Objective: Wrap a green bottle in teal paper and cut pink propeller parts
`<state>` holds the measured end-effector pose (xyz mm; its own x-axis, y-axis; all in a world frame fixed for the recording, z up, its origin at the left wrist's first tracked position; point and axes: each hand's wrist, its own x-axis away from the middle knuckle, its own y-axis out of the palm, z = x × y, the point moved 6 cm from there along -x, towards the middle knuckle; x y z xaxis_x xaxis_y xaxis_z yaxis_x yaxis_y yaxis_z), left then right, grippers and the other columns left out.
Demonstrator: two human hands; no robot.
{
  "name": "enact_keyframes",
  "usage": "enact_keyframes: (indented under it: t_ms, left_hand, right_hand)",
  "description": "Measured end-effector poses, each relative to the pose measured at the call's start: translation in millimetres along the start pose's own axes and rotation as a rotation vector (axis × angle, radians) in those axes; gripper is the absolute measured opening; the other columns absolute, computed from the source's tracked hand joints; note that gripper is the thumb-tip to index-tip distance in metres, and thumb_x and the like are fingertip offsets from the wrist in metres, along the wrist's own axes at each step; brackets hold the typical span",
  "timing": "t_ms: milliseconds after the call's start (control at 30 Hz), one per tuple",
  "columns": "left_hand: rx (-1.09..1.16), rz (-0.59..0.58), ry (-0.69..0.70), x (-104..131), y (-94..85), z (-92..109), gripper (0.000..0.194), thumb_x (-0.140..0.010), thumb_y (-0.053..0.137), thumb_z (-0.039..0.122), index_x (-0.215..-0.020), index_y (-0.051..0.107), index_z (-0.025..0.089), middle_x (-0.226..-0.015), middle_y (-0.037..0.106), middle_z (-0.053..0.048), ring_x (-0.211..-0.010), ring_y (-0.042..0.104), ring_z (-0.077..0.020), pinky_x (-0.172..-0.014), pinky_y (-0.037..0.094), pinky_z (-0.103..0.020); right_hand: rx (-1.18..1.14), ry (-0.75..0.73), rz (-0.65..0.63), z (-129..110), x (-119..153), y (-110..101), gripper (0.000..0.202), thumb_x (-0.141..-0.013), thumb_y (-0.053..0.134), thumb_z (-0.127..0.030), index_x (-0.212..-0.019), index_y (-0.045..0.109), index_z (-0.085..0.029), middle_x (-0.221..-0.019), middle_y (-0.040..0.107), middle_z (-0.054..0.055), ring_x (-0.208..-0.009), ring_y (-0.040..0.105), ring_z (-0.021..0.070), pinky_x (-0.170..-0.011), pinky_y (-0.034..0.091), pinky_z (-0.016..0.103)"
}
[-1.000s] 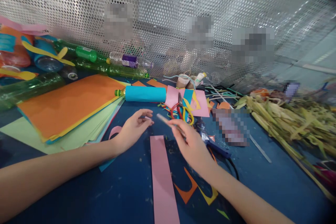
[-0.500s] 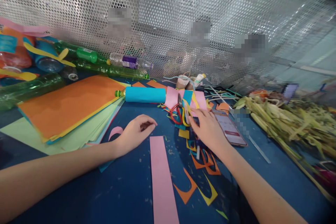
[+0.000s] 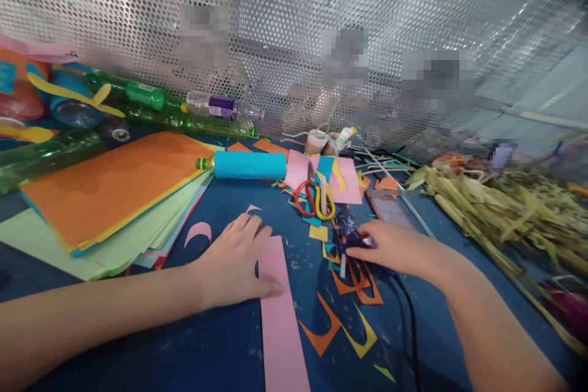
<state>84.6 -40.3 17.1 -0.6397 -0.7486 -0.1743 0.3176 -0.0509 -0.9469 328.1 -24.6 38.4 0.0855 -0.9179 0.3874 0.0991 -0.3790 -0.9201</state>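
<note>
My left hand point(image 3: 232, 263) is open at the top left edge of a long pink paper strip point(image 3: 282, 324). Its thumb reaches across the strip, and its fingers are spread. On the right, my right hand point(image 3: 383, 247) closes its thumb and fingers around a dark blue hot glue gun point(image 3: 351, 239), partly hidden by the hand. A whitish glue stick point(image 3: 343, 266) pokes out of the gun, and a black cord point(image 3: 410, 312) trails toward me. Red-handled scissors point(image 3: 304, 196) and yellow-handled scissors point(image 3: 325, 211) lie beyond. Behind them rests a bottle wrapped in blue paper point(image 3: 250, 165).
Orange and yellow paper offcuts point(image 3: 321, 327) lie right of the strip. Stacked coloured sheets point(image 3: 119, 187) and plastic bottles point(image 3: 223, 108) are at left. A phone point(image 3: 390, 209) and dry corn husks point(image 3: 491, 214) are at right. Perforated metal sheeting point(image 3: 285, 18) closes the back.
My left hand has moved nearer and down onto the pink strip, its fingers spreading. My right hand has left the scissors and come down to the glue gun, uncovering the scissors' handles.
</note>
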Motion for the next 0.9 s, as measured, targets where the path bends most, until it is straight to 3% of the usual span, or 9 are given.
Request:
enact_keyframes:
  t_ms: [133,300,433,600,733,900]
  left_hand:
    - [0.024,-0.032,0.013,-0.9,-1.8,0.8,0.064,-0.065,0.060,0.060,-0.109,0.054,0.014,-0.104,0.050,-0.011,-0.100,0.043,-0.0290,-0.090,0.037,-0.044]
    - [0.091,-0.031,0.025,-2.6,-0.4,0.6,0.060,-0.064,0.064,0.053,-0.110,0.051,0.017,-0.105,0.052,-0.009,-0.102,0.044,-0.0304,-0.091,0.035,-0.047]
    - [0.256,-0.029,0.009,-5.5,1.1,-3.6,0.054,-0.066,0.065,0.040,-0.112,0.047,0.020,-0.109,0.053,-0.008,-0.105,0.044,-0.0302,-0.090,0.035,-0.045]
    - [0.584,0.029,-0.043,-16.4,-2.8,-16.1,0.041,-0.075,0.051,0.017,-0.114,0.045,0.025,-0.104,0.056,-0.002,-0.088,0.054,-0.0191,-0.076,0.042,-0.030]
    - [0.801,0.105,-0.202,-23.6,0.7,-35.9,0.045,-0.072,0.056,0.019,-0.115,0.043,0.025,-0.072,0.049,0.004,-0.059,0.047,-0.0123,-0.055,0.038,-0.023]
    - [1.038,0.123,-0.339,-25.3,11.4,-51.5,0.054,-0.071,0.063,0.026,-0.119,0.038,0.026,-0.072,0.054,0.004,-0.061,0.051,-0.0134,-0.057,0.040,-0.024]
  right_hand:
    - [0.021,-0.043,0.000,-2.0,1.7,2.8,0.032,-0.069,0.062,-0.038,-0.091,0.062,-0.015,-0.095,0.063,0.012,-0.088,0.061,0.0279,-0.072,0.044,0.034]
    - [0.085,-0.006,0.071,0.3,3.5,3.4,0.027,-0.070,0.061,-0.033,-0.091,0.063,-0.015,-0.094,0.064,0.013,-0.090,0.061,0.0294,-0.071,0.045,0.035]
    - [0.158,0.029,0.273,-3.2,5.6,-10.4,0.022,-0.079,0.050,-0.030,-0.090,0.063,-0.015,-0.094,0.065,0.014,-0.090,0.061,0.0292,-0.072,0.045,0.036]
    - [-0.045,0.013,0.587,-18.5,-15.5,-32.9,0.027,-0.085,0.047,-0.033,-0.106,0.054,-0.018,-0.093,0.067,0.008,-0.082,0.063,0.0225,-0.070,0.045,0.030]
    - [-0.200,0.002,0.542,-24.9,-54.9,-27.2,0.025,-0.082,0.052,-0.030,-0.105,0.051,-0.019,-0.083,0.068,0.005,-0.077,0.064,0.0185,-0.066,0.044,0.025]
    - [-0.211,0.080,0.494,-15.9,-88.0,-29.4,0.027,-0.071,0.061,-0.021,-0.096,0.053,-0.019,-0.074,0.068,0.002,-0.070,0.064,0.0178,-0.057,0.041,0.023]
